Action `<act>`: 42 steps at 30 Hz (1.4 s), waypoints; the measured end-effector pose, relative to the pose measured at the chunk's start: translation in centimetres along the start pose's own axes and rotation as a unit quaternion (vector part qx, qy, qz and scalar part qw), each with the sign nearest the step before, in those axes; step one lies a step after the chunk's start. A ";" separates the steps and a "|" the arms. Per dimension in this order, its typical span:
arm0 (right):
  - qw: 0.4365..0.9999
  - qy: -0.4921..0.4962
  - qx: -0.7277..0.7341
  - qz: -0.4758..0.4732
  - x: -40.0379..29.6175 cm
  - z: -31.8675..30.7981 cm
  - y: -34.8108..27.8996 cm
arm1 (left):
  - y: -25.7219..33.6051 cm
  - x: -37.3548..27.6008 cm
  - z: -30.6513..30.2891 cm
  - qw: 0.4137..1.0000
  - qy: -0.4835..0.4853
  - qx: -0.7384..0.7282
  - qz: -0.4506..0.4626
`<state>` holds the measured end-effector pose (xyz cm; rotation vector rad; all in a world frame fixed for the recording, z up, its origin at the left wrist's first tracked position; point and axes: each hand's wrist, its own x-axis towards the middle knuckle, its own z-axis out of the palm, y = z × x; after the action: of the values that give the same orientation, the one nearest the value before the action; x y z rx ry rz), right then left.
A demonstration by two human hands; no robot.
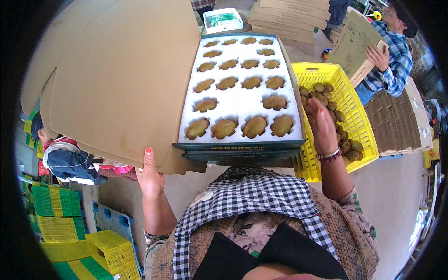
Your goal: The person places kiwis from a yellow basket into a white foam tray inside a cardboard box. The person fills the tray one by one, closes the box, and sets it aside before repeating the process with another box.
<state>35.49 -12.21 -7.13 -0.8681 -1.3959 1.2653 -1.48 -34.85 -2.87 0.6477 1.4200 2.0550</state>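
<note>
In front of me a dark green cardboard box (pixel 241 147) stands with its large brown lid (pixel 126 73) swung out to the left. A white foam tray (pixel 241 104) fills it, with kiwifruit (pixel 224 129) lying in oval cut-outs. My left hand (pixel 151 180) grips the front edge of the lid, thumb on its inner face. Beside the box's right wall is my right hand (pixel 322 129), flat and slightly blurred, holding nothing visible. It hovers over a yellow plastic crate (pixel 364 129) of loose kiwifruit (pixel 355 146); whether it touches the box is unclear.
At right a person (pixel 395 66) holds a flat printed carton (pixel 360 45). Flattened cartons (pixel 395 119) are stacked behind the crate, others (pixel 287 17) farther back. A white foam tub (pixel 223 21) sits beyond the box. Another person (pixel 70 159) and yellow-green crates (pixel 56 201) are at left.
</note>
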 end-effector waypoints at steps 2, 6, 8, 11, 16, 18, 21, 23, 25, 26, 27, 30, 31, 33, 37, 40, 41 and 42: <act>0.997 -0.053 -0.055 -0.026 2.4 1.5 -3.1 | -0.2 0.3 -0.3 1.000 -0.008 -0.008 0.000; 0.951 -0.203 -0.225 -0.068 10.4 5.8 -4.0 | -1.2 1.1 -0.8 0.999 -0.019 0.011 0.030; 0.906 -0.231 -0.349 -0.058 14.9 8.6 -3.2 | -1.8 1.6 -1.4 0.998 -0.020 0.037 0.053; 0.834 -0.250 -0.480 -0.101 22.4 11.4 1.4 | -2.2 1.8 -1.8 0.996 -0.014 0.060 0.070; 0.770 -0.200 -0.577 -0.184 30.6 13.7 5.0 | -1.7 1.1 -1.1 0.999 -0.003 0.012 0.042; 0.715 -0.255 -0.642 -0.112 31.5 14.3 6.6 | -1.5 0.7 -1.1 0.998 0.005 0.018 0.053; 0.680 -0.264 -0.680 -0.075 31.3 15.0 7.8 | -1.4 0.5 -1.1 0.997 0.018 0.034 0.064; 0.682 -0.263 -0.677 -0.080 31.3 15.0 7.4 | -1.8 0.5 -1.2 0.997 0.029 0.033 0.068; 0.676 -0.264 -0.683 -0.082 31.0 15.6 7.3 | -2.1 0.4 -1.3 0.996 0.045 0.023 0.074; 0.673 -0.258 -0.688 -0.082 31.3 15.2 7.4 | -2.0 0.6 -1.0 0.997 0.036 0.019 0.070; 0.671 -0.257 -0.691 -0.086 31.4 15.3 7.4 | -1.7 0.7 -0.8 0.997 0.031 0.016 0.067; 0.685 -0.246 -0.676 -0.115 29.8 15.1 6.9 | -1.5 0.3 -0.8 0.998 0.033 0.013 0.055; 0.691 -0.241 -0.668 -0.130 29.0 15.3 6.7 | -1.5 0.1 -1.0 0.998 0.038 0.014 0.051; 0.669 -0.274 -0.681 -0.111 28.9 15.7 6.4 | -1.8 0.5 -1.4 0.997 0.034 0.040 0.056; 0.636 -0.291 -0.710 -0.084 27.5 16.0 3.5 | -2.0 0.7 -1.6 0.995 0.014 0.074 0.063; 0.743 -0.241 -0.600 -0.173 26.4 15.7 2.3 | -1.6 0.9 -1.4 0.994 -0.011 0.080 0.074; 0.788 -0.242 -0.541 -0.166 25.6 15.4 1.7 | -1.3 1.0 -1.4 0.991 -0.022 0.097 0.084; 0.829 -0.243 -0.478 -0.160 24.3 15.3 0.6 | -0.9 1.0 -1.5 0.988 -0.030 0.114 0.095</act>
<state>15.22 7.37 -1.54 -0.9018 -2.5613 0.4617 -3.05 -34.86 -4.16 0.9646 1.6265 2.0115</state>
